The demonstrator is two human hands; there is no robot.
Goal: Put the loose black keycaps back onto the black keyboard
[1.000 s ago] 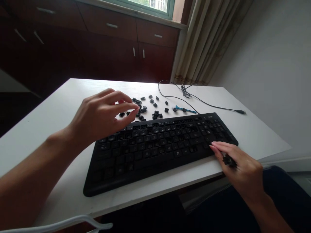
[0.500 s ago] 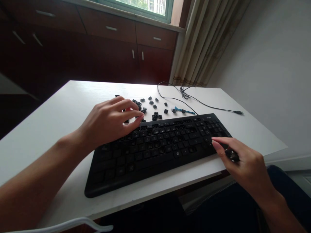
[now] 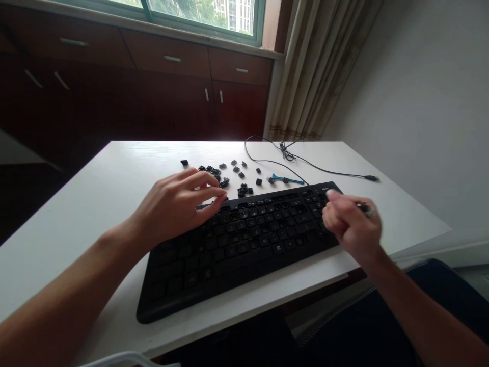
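A black keyboard (image 3: 244,257) lies at a slant on the white table, with several keycaps gone from it. My left hand (image 3: 187,201) rests over its upper left edge, thumb and index fingertips brought together; whatever they pinch is too small to make out. Loose black keycaps (image 3: 243,190) are scattered behind the keyboard near these fingers. My right hand (image 3: 353,224), smeared by motion, is closed in a fist above the keyboard's right end. A dark, shiny object (image 3: 365,209) shows at the fist's far side, its kind unclear.
Behind the keyboard lies a blue tool (image 3: 288,179) with dark pieces beside it. A black cable (image 3: 324,169) runs from the keyboard to a plug (image 3: 371,178) at the right. The white table (image 3: 126,165) ends at a front edge close to me.
My right hand has risen and turned from a loose pinch into a fist over the keyboard's right end. My left hand stays nearly where it was. The view has tilted up slightly.
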